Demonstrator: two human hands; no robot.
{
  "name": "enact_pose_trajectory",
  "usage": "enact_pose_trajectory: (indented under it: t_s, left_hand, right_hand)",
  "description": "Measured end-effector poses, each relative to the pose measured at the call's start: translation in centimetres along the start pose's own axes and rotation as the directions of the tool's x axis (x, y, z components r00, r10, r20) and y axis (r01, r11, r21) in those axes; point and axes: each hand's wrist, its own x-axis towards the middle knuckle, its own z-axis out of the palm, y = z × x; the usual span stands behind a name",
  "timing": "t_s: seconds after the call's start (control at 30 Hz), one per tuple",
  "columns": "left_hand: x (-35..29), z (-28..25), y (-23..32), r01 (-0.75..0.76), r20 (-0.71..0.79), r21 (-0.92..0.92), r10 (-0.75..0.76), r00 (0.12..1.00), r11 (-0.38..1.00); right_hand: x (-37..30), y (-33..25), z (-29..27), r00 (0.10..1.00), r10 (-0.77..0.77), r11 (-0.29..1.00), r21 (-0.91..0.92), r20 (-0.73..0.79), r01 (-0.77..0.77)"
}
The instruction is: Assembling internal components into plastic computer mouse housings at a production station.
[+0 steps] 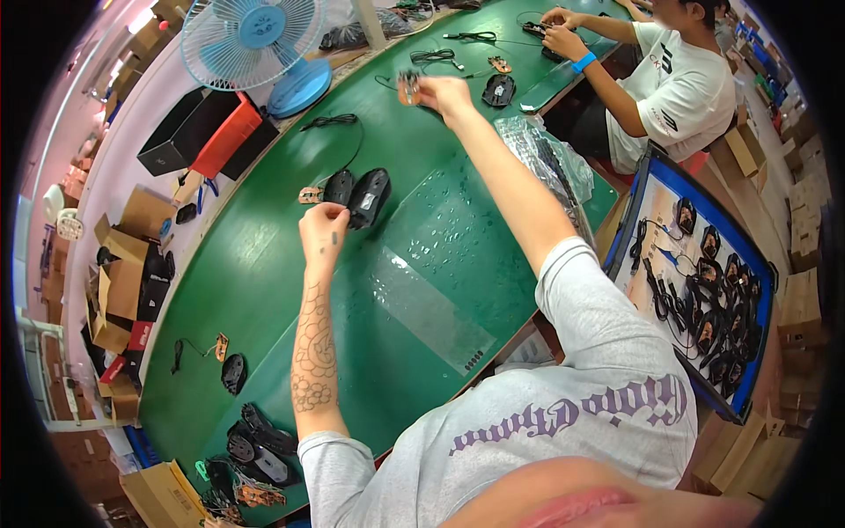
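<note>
My left hand [324,231] pinches the near edge of a black mouse shell [371,195], which lies tilted over the green mat. Beside it is another black mouse shell half [338,187], with a small orange-brown circuit board [310,194] at its left and a thin cable running up from it. Farther off, at the end of my outstretched arm, my right hand [444,95] is closed on a small orange-brown circuit board [408,89], blurred by motion. A black mouse shell [498,90] and another board [500,64] lie to the right of that hand.
A clear plastic sheet [431,308] lies on the wet mat. Mouse parts [255,449] are heaped at lower left; a blue tray [695,352] of cabled mice stands right. A blue fan [261,26] stands at the back. A co-worker [673,88] handles parts at upper right.
</note>
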Motion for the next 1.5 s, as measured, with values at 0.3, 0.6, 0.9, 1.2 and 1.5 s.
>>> enact_pose_trajectory:
  t_s: [0.3, 0.6, 0.9, 1.2, 1.5]
  left_hand:
    - [3.9, 6.3, 0.8, 0.015, -0.141, 0.210, 0.015, 0.990, 0.978]
    - [3.4, 5.5, 2.0, -0.021, -0.270, 0.001, 0.020, 0.963, 1.000]
    - [10.4, -3.1, -10.4, -0.357, 0.001, 0.263, 0.370, 0.929, 0.896]
    - [4.6, -5.5, -10.4, 0.234, 0.116, -0.263, -0.211, 0.971, 0.936]
    - [-7.1, -4.4, -8.9, 0.420, 0.391, -0.857, -0.154, 0.907, 0.297]
  right_hand:
    - [-4.7, 4.9, -1.7, 0.998, -0.030, 0.703, -0.711, -0.062, -0.023]
    - [-5.5, 3.2, -1.4, 0.985, -0.172, 0.364, -0.929, 0.008, 0.071]
    - [-4.8, 4.2, -2.1, 0.974, -0.218, 0.166, -0.981, 0.065, 0.103]
    - [-3.2, 6.3, -3.8, 0.903, -0.403, 0.147, -0.963, 0.152, 0.228]
    - [-9.9, 5.6, -4.5, 0.718, -0.632, 0.196, -0.836, 0.293, 0.513]
